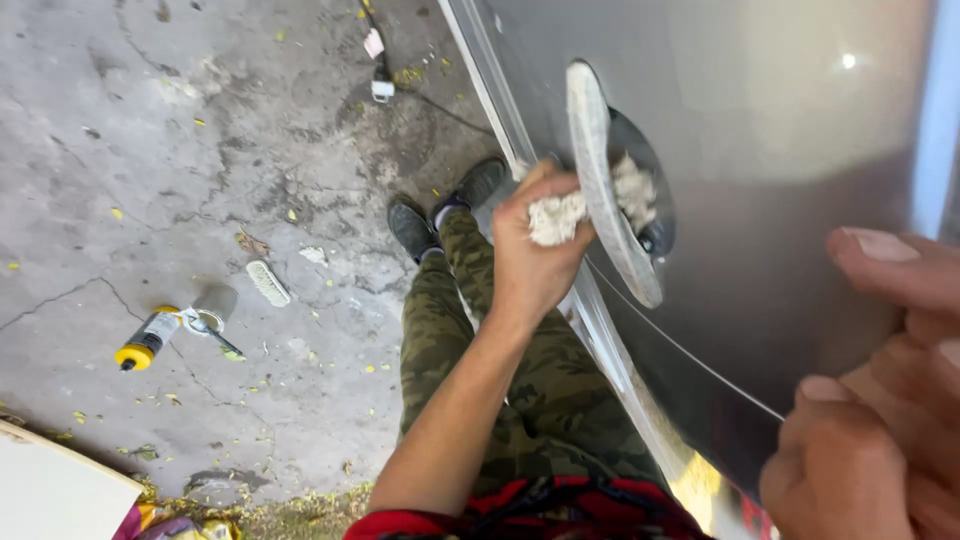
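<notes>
Cracked grey concrete floor (150, 150), littered with leaf bits, in daylight.

Left hand (535, 250) clenched, right hand (870, 400) loosely curled.

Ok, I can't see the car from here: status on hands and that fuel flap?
Left hand clutches pale rag, pressed to open fuel flap. Right hand rests empty on grey car panel. Nothing blocking.

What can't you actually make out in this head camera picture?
- Inside the fuel recess: hidden by the open round grey filler flap and the whitish rag in the left hand.
- Right hand: blurred, cut by the frame edge.
- Yellow-capped tube on the concrete: label too small.
</notes>
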